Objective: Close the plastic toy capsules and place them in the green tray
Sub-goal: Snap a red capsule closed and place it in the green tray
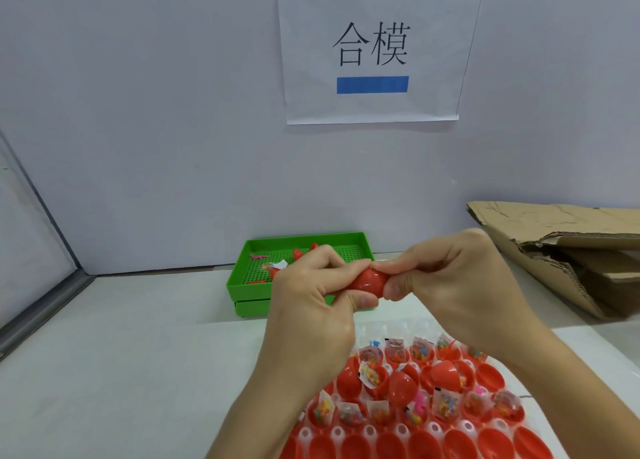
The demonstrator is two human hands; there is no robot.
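A red plastic capsule (367, 281) is held in the air between both hands, above the table's middle. My left hand (313, 303) grips its left end with curled fingers and thumb. My right hand (446, 278) pinches its right end, which looks clear or white and is mostly hidden by the fingers. Behind the hands sits the green tray (256, 285), stacked on a second green tray, holding a few red capsule pieces and small toys. Near me lies a clear holder (408, 434) with several open red capsule halves, many filled with small bagged toys.
Flattened brown cardboard (568, 251) lies at the back right. A white wall with a paper sign (372, 48) stands close behind the tray. A metal frame edge (41, 306) runs along the left. White tabletop (138, 361) spreads at the left.
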